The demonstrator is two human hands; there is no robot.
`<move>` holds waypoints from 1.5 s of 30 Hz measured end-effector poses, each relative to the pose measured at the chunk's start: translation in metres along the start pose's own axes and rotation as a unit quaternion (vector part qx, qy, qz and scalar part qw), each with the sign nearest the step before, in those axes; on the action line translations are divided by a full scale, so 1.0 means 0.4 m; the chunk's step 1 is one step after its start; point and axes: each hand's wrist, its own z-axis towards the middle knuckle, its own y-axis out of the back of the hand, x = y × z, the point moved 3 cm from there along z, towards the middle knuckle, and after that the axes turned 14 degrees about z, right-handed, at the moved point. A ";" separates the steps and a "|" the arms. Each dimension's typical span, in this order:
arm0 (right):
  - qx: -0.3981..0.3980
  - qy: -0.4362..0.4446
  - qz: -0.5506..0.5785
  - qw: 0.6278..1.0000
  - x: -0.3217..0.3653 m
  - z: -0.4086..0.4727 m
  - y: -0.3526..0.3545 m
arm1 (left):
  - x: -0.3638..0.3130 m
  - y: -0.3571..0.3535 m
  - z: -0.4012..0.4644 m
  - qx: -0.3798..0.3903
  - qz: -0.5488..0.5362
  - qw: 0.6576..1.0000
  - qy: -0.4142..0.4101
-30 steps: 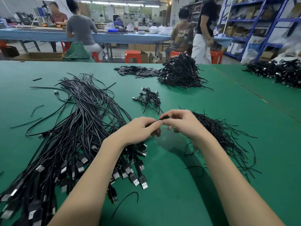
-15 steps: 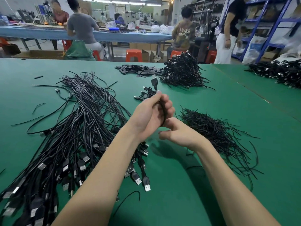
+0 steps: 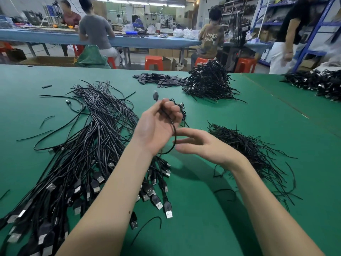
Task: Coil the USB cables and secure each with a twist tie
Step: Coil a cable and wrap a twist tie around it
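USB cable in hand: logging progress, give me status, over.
Left hand grips the USB cable, loop hanging below the palm. Right hand open beside the loop, holding nothing. No twist tie on it yet. Nothing in the way.

left hand [image 3: 156, 126]: bare; right hand [image 3: 206, 146]: bare; forearms unsleeved

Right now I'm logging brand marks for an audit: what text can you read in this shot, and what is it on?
"UNKN OWN": back of a seated person's shirt, across the aisle.
USB plugs: no marking legible.
Shelf boxes: too blurred to read.
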 end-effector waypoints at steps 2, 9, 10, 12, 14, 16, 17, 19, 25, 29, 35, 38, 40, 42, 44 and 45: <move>0.040 -0.002 -0.041 0.998 0.000 -0.001 -0.020 | 0.019 -0.014 0.004 0.006 0.018 1.000 0.020; 0.023 -0.001 0.132 0.991 0.014 -0.024 0.017 | -0.007 0.017 0.005 -0.010 -0.021 1.000 -0.002; 0.024 -0.013 0.149 0.988 0.018 -0.030 0.028 | -0.012 0.021 0.004 -0.012 -0.032 0.999 -0.005; 0.049 -0.043 0.175 0.982 0.021 -0.044 0.049 | -0.017 0.025 0.004 -0.012 -0.042 0.999 -0.009; 0.079 -0.067 0.207 0.973 0.016 -0.055 0.064 | -0.014 0.019 0.001 -0.002 -0.043 0.999 -0.007; 0.094 -0.097 0.228 0.964 0.002 -0.063 0.072 | -0.005 0.008 -0.001 0.010 -0.045 0.999 -0.001; 0.094 -0.111 0.222 0.964 -0.007 -0.066 0.073 | 0.000 0.003 -0.001 0.015 -0.046 0.999 0.003; 0.086 -0.138 0.170 0.972 -0.025 -0.069 0.073 | 0.003 -0.002 -0.002 0.018 -0.049 0.999 0.006; 0.038 -0.234 0.020 0.971 -0.053 -0.059 0.088 | -0.008 -0.003 -0.012 0.011 0.006 1.000 -0.002; -0.140 -0.156 -0.005 0.978 -0.056 -0.036 0.119 | 0.010 -0.022 -0.023 0.046 0.141 0.988 0.031; -0.253 -0.004 0.215 0.943 0.007 -0.025 0.140 | 0.069 -0.056 -0.031 0.120 0.370 0.917 0.087; -0.241 0.045 0.126 0.961 0.053 -0.027 0.118 | 0.090 -0.049 -0.014 0.088 0.439 0.890 0.087; -0.256 0.077 0.037 0.963 0.080 -0.026 0.100 | 0.091 -0.044 -0.006 0.062 0.457 0.885 0.066; -0.263 0.093 -0.027 0.960 0.100 -0.026 0.086 | 0.084 -0.039 -0.003 0.028 0.496 0.867 0.033; -0.254 0.081 -0.047 0.963 0.107 -0.026 0.075 | 0.078 -0.030 0.003 0.000 0.547 0.837 -0.004; -0.241 0.071 -0.030 0.968 0.107 -0.028 0.070 | 0.079 -0.028 0.005 -0.006 0.563 0.826 -0.017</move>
